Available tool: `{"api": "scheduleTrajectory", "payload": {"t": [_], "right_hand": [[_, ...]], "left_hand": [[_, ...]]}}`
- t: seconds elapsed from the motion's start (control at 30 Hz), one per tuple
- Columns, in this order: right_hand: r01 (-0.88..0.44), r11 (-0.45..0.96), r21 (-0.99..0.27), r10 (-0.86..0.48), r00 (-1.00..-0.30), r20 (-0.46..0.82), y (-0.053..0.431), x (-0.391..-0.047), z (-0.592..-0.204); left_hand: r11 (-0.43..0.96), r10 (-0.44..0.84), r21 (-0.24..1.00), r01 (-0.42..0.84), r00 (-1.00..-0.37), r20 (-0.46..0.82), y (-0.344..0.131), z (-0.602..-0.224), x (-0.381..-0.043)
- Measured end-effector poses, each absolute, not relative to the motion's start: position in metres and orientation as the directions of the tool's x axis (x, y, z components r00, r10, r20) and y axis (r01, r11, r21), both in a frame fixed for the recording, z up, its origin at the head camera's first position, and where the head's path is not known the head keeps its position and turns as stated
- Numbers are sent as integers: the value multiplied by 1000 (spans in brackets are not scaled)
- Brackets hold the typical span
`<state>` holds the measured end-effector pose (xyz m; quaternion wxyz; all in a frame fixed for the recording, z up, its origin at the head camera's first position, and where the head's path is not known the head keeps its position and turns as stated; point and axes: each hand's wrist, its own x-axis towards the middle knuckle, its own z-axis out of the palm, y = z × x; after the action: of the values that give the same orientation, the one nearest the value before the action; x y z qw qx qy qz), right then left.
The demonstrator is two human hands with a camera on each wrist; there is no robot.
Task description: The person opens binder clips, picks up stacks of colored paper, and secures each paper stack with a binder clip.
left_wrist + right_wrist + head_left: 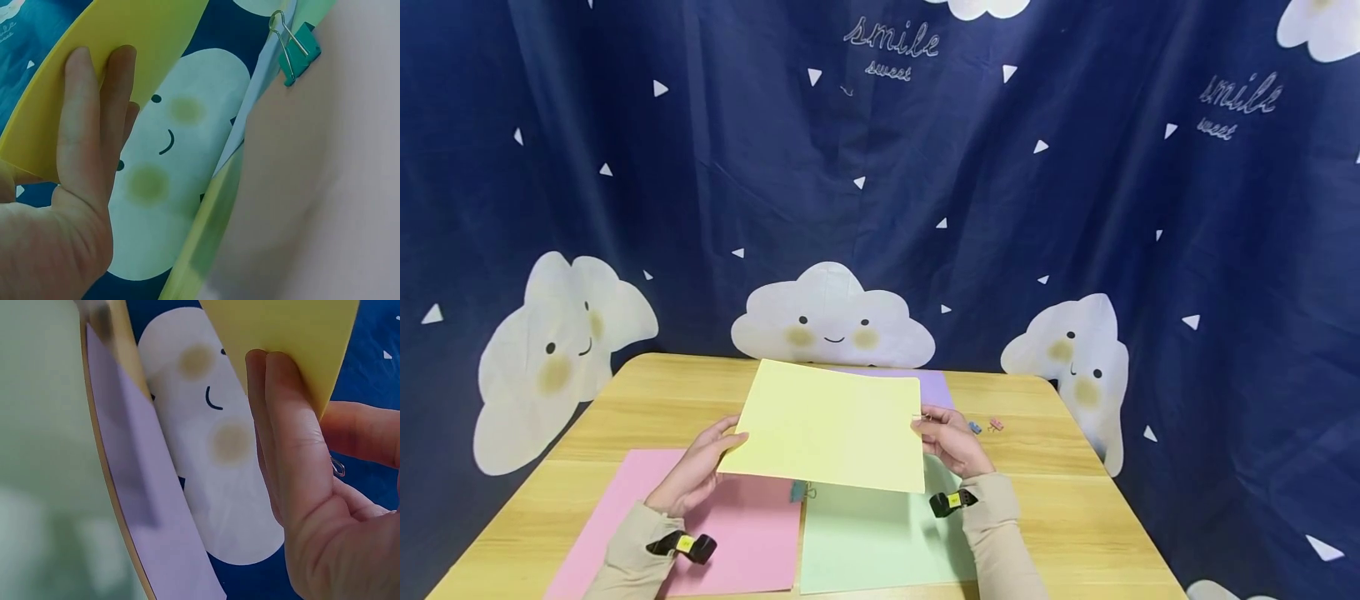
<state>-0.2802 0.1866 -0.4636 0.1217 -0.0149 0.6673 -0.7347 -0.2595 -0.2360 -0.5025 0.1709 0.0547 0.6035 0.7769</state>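
Observation:
A yellow sheet of paper (831, 425) is held up over the table, tilted, between both hands. My left hand (696, 462) grips its left edge, thumb on top and the other fingers spread flat against the underside, as the left wrist view shows. At the right edge my right hand (951, 437) pinches the paper between thumb and fingers. A thin metal wire loop (338, 466) shows by the right hand's fingers; the rest of that piece is hidden. Below the sheet, a teal binder clip (300, 55) sits on the edge of the pink paper (745, 533).
Green paper (880, 542) lies right of the pink paper on the wooden table (1060, 517). Purple paper (934, 385) lies behind, partly hidden by the yellow sheet. A blue binder clip (975, 427) and a pink binder clip (996, 424) lie beyond the right hand. A dark blue curtain (970, 208) hangs behind.

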Motion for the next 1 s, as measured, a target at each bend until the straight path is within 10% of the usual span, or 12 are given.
{"api": "scheduleTrajectory", "payload": {"t": [1.0], "right_hand": [[251, -334, -909, -462, -884, -75, 174, -266, -466]], "left_hand": [[-227, 287, 956, -183, -951, -114, -258, -496, -250]]}}
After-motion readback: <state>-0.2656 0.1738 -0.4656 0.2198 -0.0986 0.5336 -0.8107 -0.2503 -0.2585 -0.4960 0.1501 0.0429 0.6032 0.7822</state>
